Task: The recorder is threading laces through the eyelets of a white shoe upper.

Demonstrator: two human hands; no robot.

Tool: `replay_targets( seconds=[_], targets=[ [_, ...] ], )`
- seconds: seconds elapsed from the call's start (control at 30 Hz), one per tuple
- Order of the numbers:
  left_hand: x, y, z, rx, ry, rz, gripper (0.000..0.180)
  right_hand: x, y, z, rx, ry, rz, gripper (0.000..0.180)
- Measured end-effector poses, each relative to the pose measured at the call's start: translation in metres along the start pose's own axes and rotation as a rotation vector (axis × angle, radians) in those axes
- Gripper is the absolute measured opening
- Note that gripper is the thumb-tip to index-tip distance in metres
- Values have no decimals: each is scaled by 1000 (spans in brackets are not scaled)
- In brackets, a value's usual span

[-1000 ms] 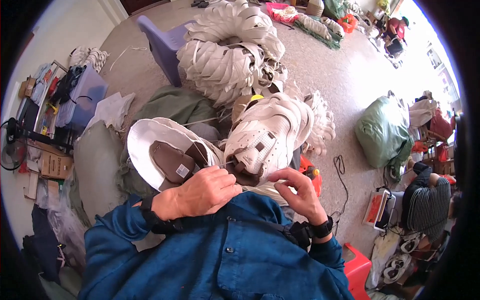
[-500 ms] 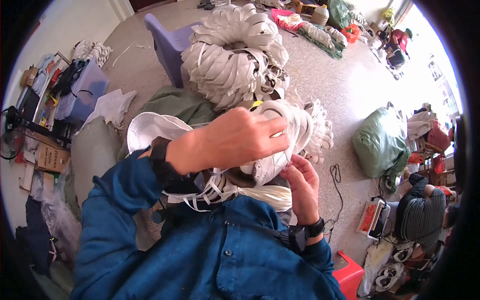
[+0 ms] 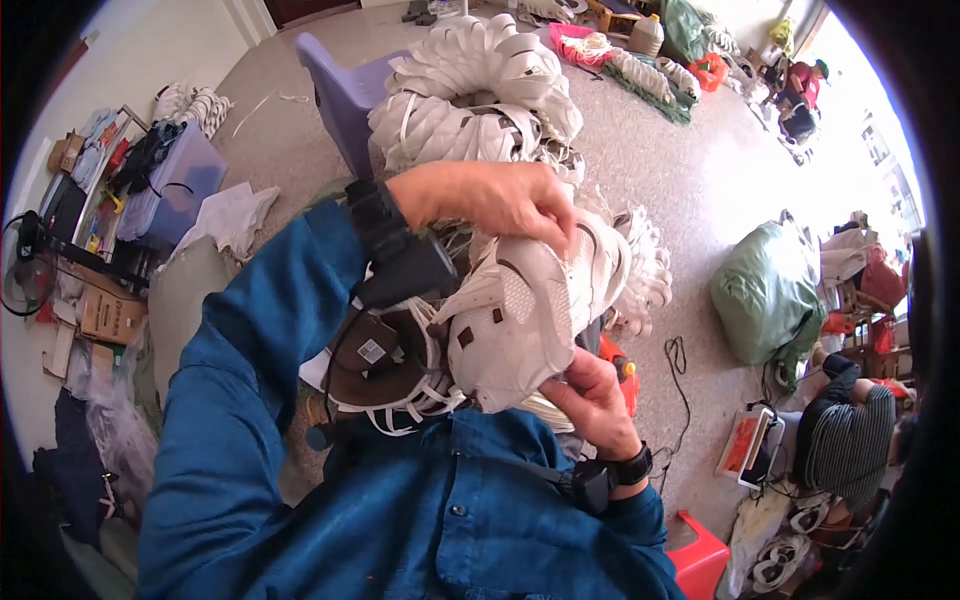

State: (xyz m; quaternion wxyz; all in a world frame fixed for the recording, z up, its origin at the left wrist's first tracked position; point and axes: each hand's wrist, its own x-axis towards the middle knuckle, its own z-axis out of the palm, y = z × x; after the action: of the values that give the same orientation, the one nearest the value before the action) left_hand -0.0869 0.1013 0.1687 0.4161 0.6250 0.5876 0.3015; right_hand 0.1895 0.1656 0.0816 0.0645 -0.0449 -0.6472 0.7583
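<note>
My left hand [image 3: 490,200] and right hand [image 3: 590,395] both grip one white shoe upper [image 3: 530,310] between them; one green sack [image 3: 765,295] sits right, one cardboard box [image 3: 105,315] far left.

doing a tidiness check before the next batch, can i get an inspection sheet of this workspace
surface: grey speckled floor, partly bare
job's things: white shoe upper held up; brown-lined upper in lap
clutter: stacked white uppers on purple stool, green sack, blue bin, cardboard box, red stool
grippers: left hand grips the upper from above; right hand holds it from below
cables: black cord on floor
surroundings: another person seated at right
</note>
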Motion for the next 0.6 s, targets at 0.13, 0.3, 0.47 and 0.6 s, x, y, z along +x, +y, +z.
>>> replay_targets(
  seconds=[0.13, 0.3, 0.47, 0.6],
  targets=[
    [-26, -87, 4, -43, 89, -486, 18, 10, 11, -22, 312, 193, 152, 30],
    [-75, -62, 36, 547, 396, -149, 23, 4, 59, -40, 128, 467, 110, 28],
    [-109, -1, 108, 720, 477, -161, 67, 3, 55, -46, -133, 602, -33, 24],
    [-105, -32, 133, 787, 451, -254, 92, 18, 14, -23, -580, 515, -242, 32]
  ],
)
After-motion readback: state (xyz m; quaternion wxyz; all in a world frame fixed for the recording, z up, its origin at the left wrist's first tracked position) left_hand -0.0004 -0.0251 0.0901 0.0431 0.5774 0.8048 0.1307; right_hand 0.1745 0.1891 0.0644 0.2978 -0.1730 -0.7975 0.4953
